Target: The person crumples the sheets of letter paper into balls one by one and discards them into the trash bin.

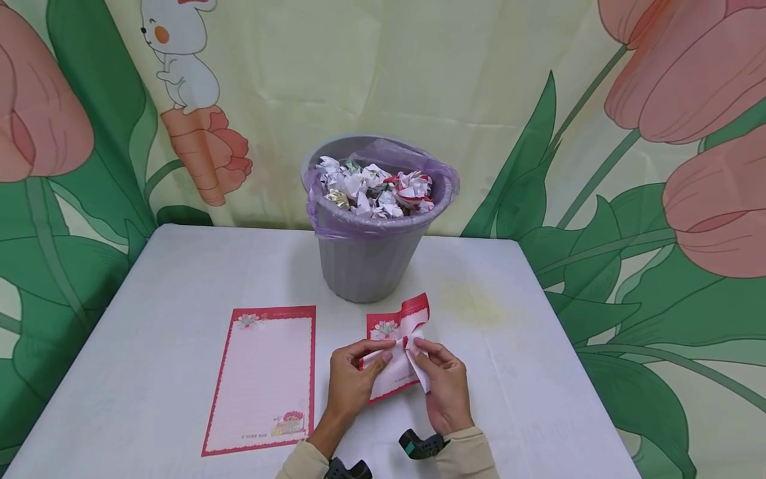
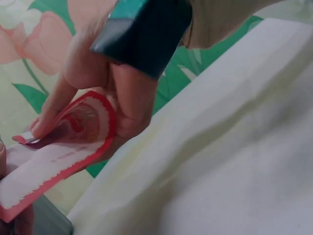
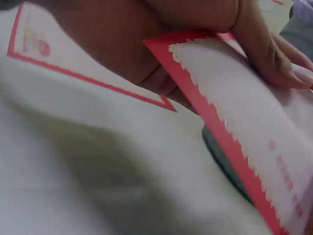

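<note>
- The left hand (image 1: 352,379) and the right hand (image 1: 447,389) were close together, both clamped on one red-bordered sheet (image 1: 397,377), thumbs and fingers pinching it near its middle.
- That sheet was in front of the bin, above the near part of the worktop (image 1: 514,386); it was gathered and creased between the fingertips, its top right corner sticking up, and a bit of red showed between the two thumbs.
- A flower motif (image 1: 384,329) was printed at its upper left. The right wrist view showed a short row of pink characters (image 3: 288,183) near its scalloped border, too blurred to read.
- A second red-bordered sheet (image 1: 266,379) lay flat on the worktop, to the left of the left hand. A line of print (image 1: 254,436) ran along its foot and fainter lettering (image 1: 290,313) sat in the red top band; both were too small to make out.
- Its decorations were a flower bunch at the top left and a pink-and-yellow drawing (image 1: 290,423) at the bottom right.
- The grey bin (image 1: 362,266) stood at the back of the worktop, a purple liner (image 1: 441,174) folded over its rim, with crumpled paper (image 1: 372,189) heaped inside, mostly white with red pieces at the right.
- Behind hung a backdrop (image 1: 383,73) printed with tulips, leaves and a white rabbit on a carrot.
</note>
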`<state>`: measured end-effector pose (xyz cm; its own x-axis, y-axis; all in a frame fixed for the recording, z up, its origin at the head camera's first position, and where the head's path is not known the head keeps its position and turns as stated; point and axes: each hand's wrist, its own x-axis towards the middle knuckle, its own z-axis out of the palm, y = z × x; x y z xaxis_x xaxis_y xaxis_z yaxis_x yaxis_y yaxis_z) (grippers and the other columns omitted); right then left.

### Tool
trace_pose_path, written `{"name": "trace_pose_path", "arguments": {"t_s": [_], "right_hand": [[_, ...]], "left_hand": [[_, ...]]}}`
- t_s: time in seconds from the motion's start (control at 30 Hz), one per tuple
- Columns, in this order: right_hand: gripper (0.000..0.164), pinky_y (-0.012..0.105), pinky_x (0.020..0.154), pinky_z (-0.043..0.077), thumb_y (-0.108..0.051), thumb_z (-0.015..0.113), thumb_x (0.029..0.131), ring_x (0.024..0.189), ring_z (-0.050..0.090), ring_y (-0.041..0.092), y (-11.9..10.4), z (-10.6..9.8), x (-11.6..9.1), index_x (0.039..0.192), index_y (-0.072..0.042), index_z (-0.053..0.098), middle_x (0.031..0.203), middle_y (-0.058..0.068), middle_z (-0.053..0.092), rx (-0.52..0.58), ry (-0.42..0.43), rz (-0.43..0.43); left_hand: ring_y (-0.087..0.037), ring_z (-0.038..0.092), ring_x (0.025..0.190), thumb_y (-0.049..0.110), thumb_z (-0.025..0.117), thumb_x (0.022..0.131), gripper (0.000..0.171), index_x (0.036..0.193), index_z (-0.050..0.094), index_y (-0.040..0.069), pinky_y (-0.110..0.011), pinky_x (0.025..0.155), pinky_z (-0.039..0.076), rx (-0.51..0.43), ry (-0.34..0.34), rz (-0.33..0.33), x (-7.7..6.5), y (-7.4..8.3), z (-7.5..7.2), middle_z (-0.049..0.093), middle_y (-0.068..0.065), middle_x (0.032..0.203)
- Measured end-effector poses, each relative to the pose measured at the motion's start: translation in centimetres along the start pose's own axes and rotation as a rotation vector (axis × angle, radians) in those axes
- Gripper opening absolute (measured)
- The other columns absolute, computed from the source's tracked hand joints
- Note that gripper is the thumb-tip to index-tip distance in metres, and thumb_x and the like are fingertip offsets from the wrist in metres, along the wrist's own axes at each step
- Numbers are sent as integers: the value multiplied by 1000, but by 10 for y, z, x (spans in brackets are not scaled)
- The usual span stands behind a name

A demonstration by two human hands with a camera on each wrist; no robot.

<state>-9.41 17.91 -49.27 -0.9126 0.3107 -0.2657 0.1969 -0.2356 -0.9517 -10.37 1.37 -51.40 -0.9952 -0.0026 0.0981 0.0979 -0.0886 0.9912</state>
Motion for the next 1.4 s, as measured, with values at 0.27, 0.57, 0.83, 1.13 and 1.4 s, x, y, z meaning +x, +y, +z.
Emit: {"name": "trace_pose_path", "arguments": {"t_s": [0.27,0.57,0.83,1.13,1.4], "right_hand": [[35,29,101,58,-8,82,93,125,71,22,-1,2,-1,128,-2,76,135,13,74,-3,65,-30],[34,32,99,58,-6,85,90,133,67,30,1,4,-1,123,-5,79,130,14,77,-53,118,-103],[40,20,96,57,-1,80,93,143,60,29,1,3,-4,131,-16,77,149,9,66,-267,65,-351],[47,23,92,61,-2,79,94,130,68,13,4,0,-2,133,-25,65,144,-10,69,-360,-6,-473],[36,19,108,47,-9,77,97,142,60,13,5,-1,0,131,-22,77,146,-5,68,-364,-80,-510]], "left_hand": [[-21,73,113,26,84,94,22,115,84,22,-28,87,62,9,-18,-19,-2,1,1,79,1,122],[-24,70,121,30,83,94,25,117,83,22,-30,97,58,63,-2,-33,-4,0,1,77,2,126],[-20,69,126,31,82,94,25,119,82,26,-33,102,56,86,-30,-38,-5,0,0,77,8,126],[-22,70,114,32,84,93,28,120,81,30,-27,85,59,66,8,-93,-7,4,0,76,9,128],[-23,71,112,29,85,93,30,123,81,28,-26,79,62,18,29,-79,-6,5,1,76,8,128]]}}
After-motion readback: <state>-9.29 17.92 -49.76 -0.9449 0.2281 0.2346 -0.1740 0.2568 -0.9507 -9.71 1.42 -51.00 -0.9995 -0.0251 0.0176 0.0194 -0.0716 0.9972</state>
